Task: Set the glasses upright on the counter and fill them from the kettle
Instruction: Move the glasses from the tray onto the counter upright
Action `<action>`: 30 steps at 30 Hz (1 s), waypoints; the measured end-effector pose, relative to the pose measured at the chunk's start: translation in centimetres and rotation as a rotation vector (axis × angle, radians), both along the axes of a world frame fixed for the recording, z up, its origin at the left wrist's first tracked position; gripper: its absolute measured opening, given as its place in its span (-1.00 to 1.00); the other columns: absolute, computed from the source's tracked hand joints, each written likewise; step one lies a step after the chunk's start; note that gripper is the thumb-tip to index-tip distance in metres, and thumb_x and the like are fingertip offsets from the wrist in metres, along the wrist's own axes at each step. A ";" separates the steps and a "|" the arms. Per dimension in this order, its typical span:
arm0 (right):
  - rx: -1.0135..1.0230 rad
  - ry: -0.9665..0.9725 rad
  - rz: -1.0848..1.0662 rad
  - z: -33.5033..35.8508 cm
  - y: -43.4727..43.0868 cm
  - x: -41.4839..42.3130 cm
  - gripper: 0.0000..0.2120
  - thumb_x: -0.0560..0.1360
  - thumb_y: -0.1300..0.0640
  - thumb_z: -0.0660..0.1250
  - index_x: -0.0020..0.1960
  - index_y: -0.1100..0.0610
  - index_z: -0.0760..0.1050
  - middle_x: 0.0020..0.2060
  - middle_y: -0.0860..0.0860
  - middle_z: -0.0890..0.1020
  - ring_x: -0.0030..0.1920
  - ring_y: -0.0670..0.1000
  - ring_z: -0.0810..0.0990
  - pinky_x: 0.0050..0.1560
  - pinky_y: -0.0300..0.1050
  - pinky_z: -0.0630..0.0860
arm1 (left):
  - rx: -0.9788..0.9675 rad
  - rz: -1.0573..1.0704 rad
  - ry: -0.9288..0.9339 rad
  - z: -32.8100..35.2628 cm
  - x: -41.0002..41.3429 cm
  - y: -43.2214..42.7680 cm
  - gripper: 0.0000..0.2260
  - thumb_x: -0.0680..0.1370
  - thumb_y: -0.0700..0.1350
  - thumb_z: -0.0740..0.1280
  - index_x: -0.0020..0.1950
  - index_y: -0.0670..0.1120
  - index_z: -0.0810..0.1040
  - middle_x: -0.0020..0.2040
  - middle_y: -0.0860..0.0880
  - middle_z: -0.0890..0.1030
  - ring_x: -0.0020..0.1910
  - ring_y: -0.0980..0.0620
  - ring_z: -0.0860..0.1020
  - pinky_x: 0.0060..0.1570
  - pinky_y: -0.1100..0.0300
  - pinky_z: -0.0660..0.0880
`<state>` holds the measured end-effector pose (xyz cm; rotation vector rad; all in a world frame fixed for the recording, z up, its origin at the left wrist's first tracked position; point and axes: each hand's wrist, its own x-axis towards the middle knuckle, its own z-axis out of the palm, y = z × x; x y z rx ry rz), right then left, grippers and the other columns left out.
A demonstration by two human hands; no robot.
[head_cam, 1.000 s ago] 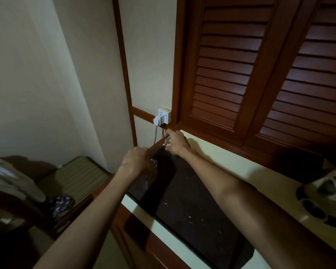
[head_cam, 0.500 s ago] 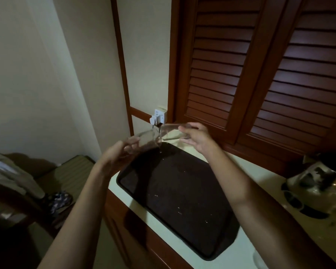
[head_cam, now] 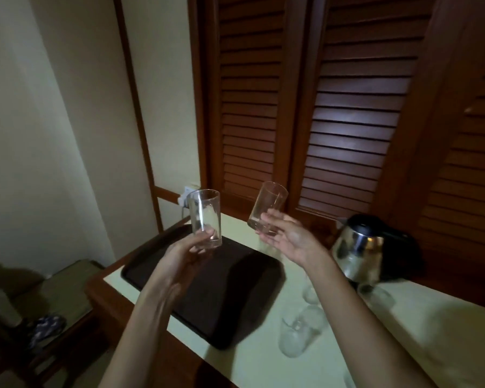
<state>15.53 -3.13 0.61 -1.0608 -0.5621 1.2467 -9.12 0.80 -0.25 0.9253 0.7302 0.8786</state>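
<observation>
Entry: both hands are working in the air above the tray [head_cam: 235, 303].

- My left hand [head_cam: 185, 256] is curling thumb and fingers round the base of the left glass [head_cam: 205, 217] and carrying it upright, mouth up, over the tray's far end.
- My right hand [head_cam: 289, 239] is lying palm up with the fingers only loosely bent. Thumb and fingertips are pinching the base of the right glass [head_cam: 268, 208], which is leaning to the right, mouth uppermost.
- I am gripping both low, I judge, so that each base can go down flat and the rims are left untouched.
- Neither glass is touching the counter [head_cam: 431, 331]. They are hanging apart from each other.

Other glasses are sitting on the counter right of the tray:
- the near glass [head_cam: 294, 337], towards the front edge;
- the mid glass [head_cam: 311, 292], half hidden behind my right forearm;
- the far glass [head_cam: 375, 295], just in front of the kettle [head_cam: 359, 247].

Blur is stopping me from telling whether these are upright or inverted.

The kettle is standing at the back by the shutters, well right of the tray. I judge it is placed there for an easy right-hand reach.

Judgement: I am in the setting-down step, and filling is not yet begun. The right-hand pinch is looking thin for a tilted glass, so it is needing levelling first. The landing area is getting crowded, so I am choosing bare counter clear of the others.
</observation>
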 end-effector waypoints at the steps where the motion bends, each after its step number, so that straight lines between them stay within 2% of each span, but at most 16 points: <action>1: -0.001 -0.088 -0.031 0.4 -1.9 0.9 -0.56 0.47 0.32 0.49 0.31 0.15 0.49 0.12 0.17 0.69 0.02 0.17 0.69 0.08 -0.03 0.61 | 0.059 -0.022 0.041 0.3 0.7 -1.6 -0.40 0.30 0.00 0.64 0.29 -0.20 0.65 0.05 -0.08 0.74 0.03 0.00 0.70 0.11 0.18 0.53; 2: -0.007 -0.173 -0.061 0.9 -3.6 1.8 -0.54 0.45 0.33 0.51 0.31 0.14 0.51 0.15 0.19 0.69 0.02 0.16 0.70 0.03 -0.05 0.62 | 0.107 -0.042 0.058 0.7 1.5 -3.1 -0.44 0.31 -0.03 0.64 0.25 -0.18 0.67 0.04 -0.09 0.75 0.03 -0.02 0.71 0.08 0.19 0.56; 4: -0.008 -0.312 -0.127 1.7 -8.1 4.1 -0.52 0.42 0.35 0.54 0.30 0.16 0.53 0.14 0.20 0.70 0.03 0.15 0.70 0.07 -0.01 0.64 | 0.144 -0.080 0.042 1.8 4.3 -7.2 -0.54 0.37 -0.20 0.58 0.26 -0.21 0.65 0.10 -0.16 0.76 -0.01 -0.01 0.75 -0.03 0.22 0.64; 7: -0.037 -0.396 -0.230 2.7 -16.1 7.5 -0.47 0.41 0.39 0.53 0.34 0.20 0.49 0.08 0.21 0.70 0.09 0.19 0.71 0.17 0.08 0.63 | 0.178 -0.153 0.019 2.8 9.2 -13.3 -0.47 0.29 -0.33 0.58 0.26 -0.25 0.62 0.13 -0.26 0.68 0.01 -0.04 0.73 -0.11 0.26 0.66; 9: -0.068 -0.437 -0.324 2.8 -22.1 10.3 -0.46 0.41 0.40 0.53 0.33 0.18 0.46 0.00 0.16 0.70 -0.03 0.08 0.70 0.01 -0.09 0.64 | 0.245 -0.248 0.039 2.8 12.9 -17.4 -0.47 0.21 -0.32 0.66 0.15 -0.17 0.67 0.08 -0.31 0.68 0.05 -0.07 0.72 -0.07 0.24 0.65; 12: -0.167 -0.511 -0.474 2.0 -30.2 14.4 -0.40 0.35 0.40 0.58 0.28 0.12 0.42 -0.03 0.13 0.71 -0.14 0.02 0.72 -0.22 -0.20 0.65 | 0.357 -0.375 0.102 2.3 18.1 -23.2 -0.55 0.27 -0.35 0.65 0.12 -0.16 0.66 -0.06 -0.13 0.72 -0.06 0.02 0.70 -0.16 0.31 0.63; 16: -0.340 -0.597 -0.648 -0.8 -38.2 19.4 -0.44 0.33 0.44 0.57 0.16 0.07 0.41 0.12 0.22 0.67 0.09 0.18 0.70 0.13 0.16 0.66 | 0.493 -0.490 0.201 0.2 23.9 -30.4 -0.52 0.26 -0.26 0.70 0.09 -0.03 0.63 -0.01 0.04 0.78 -0.02 0.09 0.74 0.00 0.20 0.67; 17: -0.375 -0.622 -0.691 -1.5 -39.5 20.2 -0.50 0.36 0.42 0.53 0.11 0.04 0.40 0.15 0.24 0.65 0.09 0.18 0.69 0.11 0.15 0.68 | 0.532 -0.508 0.214 -0.4 25.0 -32.1 -0.52 0.24 -0.21 0.72 0.06 0.02 0.63 -0.03 0.06 0.78 -0.03 0.11 0.74 0.01 0.19 0.68; 18: -0.393 -0.633 -0.700 -2.2 -40.9 20.9 -0.53 0.34 0.34 0.57 0.05 0.00 0.41 0.12 0.24 0.66 0.00 0.11 0.70 -0.02 0.03 0.72 | 0.568 -0.525 0.231 -1.3 26.1 -33.5 -0.52 0.22 -0.15 0.73 0.04 0.06 0.62 -0.04 0.08 0.77 -0.05 0.12 0.73 0.00 0.18 0.68; 20: -0.352 -0.552 -0.635 -5.3 -43.0 23.4 -0.36 0.01 0.11 0.77 -0.07 0.03 0.45 -0.15 0.12 0.69 -0.31 -0.08 0.68 -0.37 -0.19 0.65 | 0.617 -0.564 0.285 -3.1 27.9 -36.1 -0.49 0.20 -0.04 0.74 0.06 0.11 0.60 -0.04 0.11 0.75 -0.06 0.15 0.72 0.00 0.18 0.69; 21: -0.311 -0.568 -0.588 -6.1 -43.7 23.8 -0.27 -0.09 0.10 0.79 -0.06 0.09 0.47 -0.23 0.05 0.64 -0.40 -0.13 0.65 -0.44 -0.22 0.62 | 0.636 -0.576 0.319 -4.2 28.6 -37.0 -0.46 0.20 0.02 0.73 0.09 0.11 0.59 -0.03 0.11 0.74 -0.05 0.15 0.72 0.02 0.16 0.69; 22: -0.303 -0.568 -0.574 -6.9 -44.1 24.1 -0.28 0.00 0.20 0.76 0.01 0.15 0.43 -0.22 0.03 0.59 -0.42 -0.18 0.64 -0.45 -0.26 0.61 | 0.657 -0.580 0.353 -5.3 29.2 -37.7 -0.43 0.19 0.05 0.72 0.12 0.10 0.58 -0.02 0.11 0.74 -0.04 0.15 0.71 0.03 0.13 0.69; 24: -0.408 -0.582 -0.591 -7.9 -44.3 24.4 -0.50 0.37 0.43 0.51 0.14 0.12 0.34 -0.13 0.03 0.54 -0.42 -0.29 0.63 -0.46 -0.39 0.54 | 0.680 -0.583 0.415 -7.3 30.1 -38.7 -0.42 0.19 0.05 0.71 0.13 0.10 0.56 -0.03 0.13 0.73 -0.05 0.16 0.71 0.03 0.11 0.69; 26: -0.474 -0.639 -0.611 -9.0 -43.9 24.9 -0.52 0.44 0.55 0.36 0.11 0.07 0.32 -0.06 0.15 0.51 -0.46 -0.28 0.57 -0.54 -0.40 0.46 | 0.703 -0.577 0.445 -9.1 30.4 -39.2 -0.44 0.21 0.01 0.70 0.12 0.08 0.55 -0.08 0.17 0.71 -0.11 0.25 0.69 -0.04 0.21 0.66; 28: -0.517 -0.696 -0.572 -10.2 -43.0 25.5 -0.43 0.35 0.57 0.47 0.08 0.08 0.29 -0.07 0.14 0.48 -0.27 -0.14 0.57 -0.37 -0.23 0.60 | 0.735 -0.576 0.477 -10.5 30.4 -39.5 -0.48 0.25 -0.03 0.69 0.12 0.04 0.56 -0.12 0.20 0.69 -0.16 0.35 0.65 -0.17 0.40 0.57; 30: -0.558 -0.725 -0.554 -11.0 -42.2 25.4 -0.36 0.25 0.42 0.62 0.07 0.06 0.30 -0.10 0.06 0.52 -0.10 -0.01 0.53 -0.15 -0.13 0.58 | 0.739 -0.573 0.509 -11.6 30.3 -39.8 -0.49 0.27 0.00 0.67 0.13 0.02 0.56 -0.12 0.18 0.69 -0.16 0.31 0.65 -0.22 0.42 0.56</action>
